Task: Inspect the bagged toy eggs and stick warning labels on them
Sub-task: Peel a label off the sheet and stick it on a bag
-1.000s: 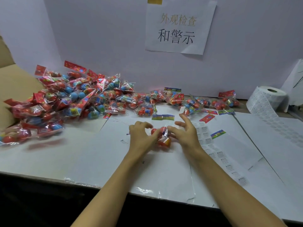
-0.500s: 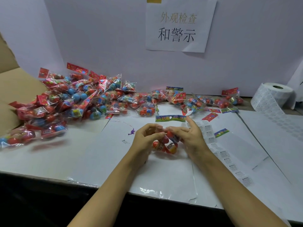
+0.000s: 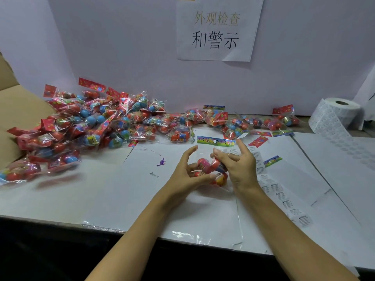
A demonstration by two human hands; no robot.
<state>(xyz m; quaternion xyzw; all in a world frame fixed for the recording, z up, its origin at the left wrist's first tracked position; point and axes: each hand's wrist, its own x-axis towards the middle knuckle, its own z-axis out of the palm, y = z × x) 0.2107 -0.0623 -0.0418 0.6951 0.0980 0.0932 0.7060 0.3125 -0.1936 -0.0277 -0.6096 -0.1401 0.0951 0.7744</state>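
Both hands are busy with one bag of toy eggs (image 3: 211,169), near the middle of the white table (image 3: 101,199). The left hand (image 3: 188,173) curls its fingers round the bag from the left side and holds it. The right hand (image 3: 237,169) holds the bag from the right with its thumb and lower fingers, while its pointing finger sticks up. The bag is clear, with red eggs inside and a bright card strip (image 3: 216,140) at its top end.

I think the person is looking the bag over right now. I cannot tell if a sticker is on it yet.

A lot of work looks left to do. A big pile of bagged eggs (image 3: 91,128) lies at the back left of the table, and part of it spills toward the left edge. A row of more bags (image 3: 233,122) runs along the back edge toward the right. I cannot see if any of them have stickers.

The warning stickers are ready. A strip of labels (image 3: 282,197) lies on the table just right of the right hand. A big roll of labels (image 3: 334,116) sits at the back right corner.

A brown cardboard box (image 3: 12,110) stands at the far left. What is in it is hidden.

A paper sign (image 3: 218,29) hangs on the wall behind.
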